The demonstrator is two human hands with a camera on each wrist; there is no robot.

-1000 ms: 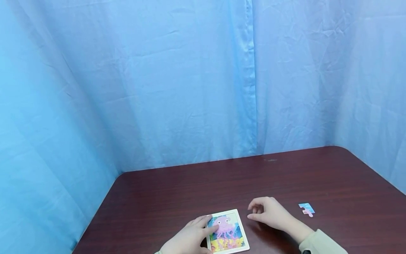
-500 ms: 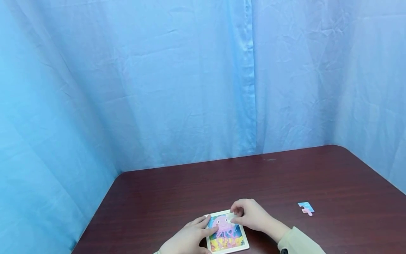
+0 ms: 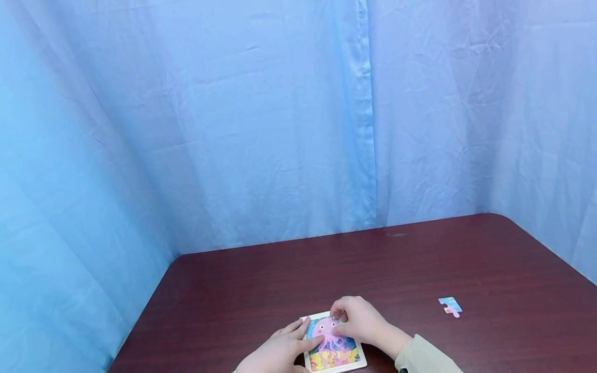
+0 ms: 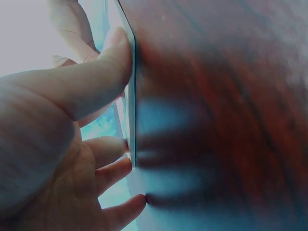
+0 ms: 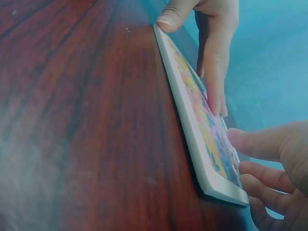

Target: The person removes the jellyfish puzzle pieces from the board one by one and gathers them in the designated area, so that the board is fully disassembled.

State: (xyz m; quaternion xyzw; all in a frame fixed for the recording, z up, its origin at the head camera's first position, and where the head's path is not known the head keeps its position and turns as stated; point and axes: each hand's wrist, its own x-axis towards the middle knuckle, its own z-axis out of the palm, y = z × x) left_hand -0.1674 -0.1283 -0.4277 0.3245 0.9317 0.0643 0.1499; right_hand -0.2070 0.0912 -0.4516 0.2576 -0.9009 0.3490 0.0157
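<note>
A jellyfish jigsaw puzzle (image 3: 330, 353) lies in a white frame (image 3: 342, 369) near the table's front. My left hand (image 3: 275, 352) rests over its left side, fingers spread and fairly straight. In the right wrist view the left thumb (image 5: 168, 20) touches a frame corner, while another finger touches the picture. Bent over the upper right of the puzzle is my right hand (image 3: 361, 320). Its thumb (image 5: 255, 143) and curled fingertips (image 5: 252, 169) touch the picture a little apart. Whether they pinch a piece is hidden. One loose blue and pink puzzle piece (image 3: 450, 306) lies off to the right.
The dark red-brown wooden table (image 3: 261, 285) has rounded far corners. Light blue curtains (image 3: 261, 129) hang behind it and along both sides. The loose piece lies beyond the right forearm.
My right hand has moved left from beside the frame onto the puzzle's upper right. The left hand, frame and loose piece stay nearly where they were.
</note>
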